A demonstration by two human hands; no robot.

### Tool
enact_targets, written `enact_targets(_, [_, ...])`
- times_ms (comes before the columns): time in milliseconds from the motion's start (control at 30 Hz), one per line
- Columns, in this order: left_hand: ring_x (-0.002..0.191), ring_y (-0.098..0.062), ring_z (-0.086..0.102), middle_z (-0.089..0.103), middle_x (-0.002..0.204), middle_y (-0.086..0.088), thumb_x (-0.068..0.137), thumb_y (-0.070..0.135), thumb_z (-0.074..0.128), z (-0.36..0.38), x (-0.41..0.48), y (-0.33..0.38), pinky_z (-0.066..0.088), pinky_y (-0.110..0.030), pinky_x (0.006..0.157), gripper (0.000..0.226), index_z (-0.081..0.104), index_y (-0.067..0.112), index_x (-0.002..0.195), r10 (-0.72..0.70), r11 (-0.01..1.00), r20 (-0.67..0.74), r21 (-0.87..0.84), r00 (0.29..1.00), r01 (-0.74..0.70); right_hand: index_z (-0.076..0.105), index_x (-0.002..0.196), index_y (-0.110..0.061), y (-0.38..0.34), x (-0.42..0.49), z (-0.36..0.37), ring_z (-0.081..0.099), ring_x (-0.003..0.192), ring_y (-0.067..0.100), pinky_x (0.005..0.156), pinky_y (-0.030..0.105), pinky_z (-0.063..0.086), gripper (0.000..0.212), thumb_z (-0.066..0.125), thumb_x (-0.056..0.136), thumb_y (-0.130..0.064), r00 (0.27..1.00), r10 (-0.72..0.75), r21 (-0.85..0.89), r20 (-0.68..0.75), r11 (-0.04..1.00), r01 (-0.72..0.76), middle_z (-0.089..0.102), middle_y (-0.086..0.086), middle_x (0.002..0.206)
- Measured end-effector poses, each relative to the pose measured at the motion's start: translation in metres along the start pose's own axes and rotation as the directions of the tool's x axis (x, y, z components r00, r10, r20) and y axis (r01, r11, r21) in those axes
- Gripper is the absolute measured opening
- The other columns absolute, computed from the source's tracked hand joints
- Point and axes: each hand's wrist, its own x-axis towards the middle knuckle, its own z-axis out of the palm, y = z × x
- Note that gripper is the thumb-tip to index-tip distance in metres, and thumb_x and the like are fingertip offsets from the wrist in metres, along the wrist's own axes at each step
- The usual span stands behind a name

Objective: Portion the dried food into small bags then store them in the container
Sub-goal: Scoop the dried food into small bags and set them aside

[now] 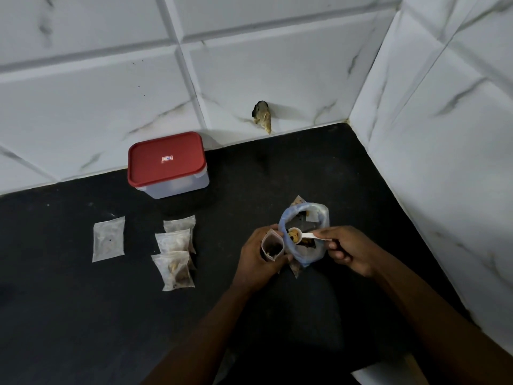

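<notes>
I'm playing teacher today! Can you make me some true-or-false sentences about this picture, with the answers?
1. The red lid is on the container. True.
2. The right hand holds a white spoon with food in it, over the big bag. True.
3. The left hand holds nothing. False: it holds a small open bag.
4. The filled small bags are already in the container. False: three lie on the black counter, in front of the container.
</notes>
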Motion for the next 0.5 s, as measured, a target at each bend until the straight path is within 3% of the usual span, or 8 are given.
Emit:
enact_targets(100, [0.123,-0.006,0.062,0.061,0.133,0.013,0.078,0.025,0.088,0.0,0.0,0.0,0.055,-0.04,0.104,0.054,0.065,0.029,0.127,0.013,1.0,-0.006,-0.002,1.0,-0.013,0.064,0.113,-0.007,0.0,-0.001,0.001,0.034,0.048,0.007,0.041,0.019,0.025,0.027,0.064,0.094,-0.026,1.0,0.01,0.084,0.004,0.996,-0.011,0.043,-0.005,0.06])
enact_targets(300, [0.119,-0.006,0.063,0.062,0.127,0.014,0.074,0.029,0.089,-0.003,-0.001,-0.003,0.056,-0.037,0.101,0.051,0.065,0.034,0.119,0.012,1.0,-0.01,0.02,1.0,-0.012,0.07,0.104,-0.01,0.003,-0.01,-0.004,0.032,0.048,0.006,0.041,0.017,0.024,0.024,0.067,0.087,-0.026,0.999,0.022,0.284,0.047,0.958,-0.035,0.04,-0.005,0.061])
enact_targets(433, [0.113,-0.007,0.064,0.061,0.121,0.012,0.071,0.037,0.089,-0.003,-0.002,-0.006,0.057,-0.033,0.096,0.049,0.066,0.031,0.114,0.009,0.999,0.003,0.045,1.0,-0.009,0.076,0.071,-0.02,-0.002,-0.021,-0.004,0.032,0.049,0.007,0.043,0.018,0.025,0.017,0.067,0.083,-0.028,0.998,-0.035,0.293,0.051,0.956,0.019,0.039,-0.004,0.061])
enact_targets(500, [0.111,-0.005,0.064,0.061,0.118,0.013,0.071,0.04,0.089,-0.002,-0.003,-0.004,0.056,-0.027,0.093,0.047,0.066,0.031,0.112,0.005,0.998,0.019,0.056,1.0,-0.006,0.078,0.086,-0.016,-0.005,-0.027,-0.003,0.032,0.05,0.008,0.045,0.019,0.024,0.016,0.066,0.086,-0.026,0.996,-0.059,0.304,0.065,0.952,0.036,0.04,-0.004,0.061])
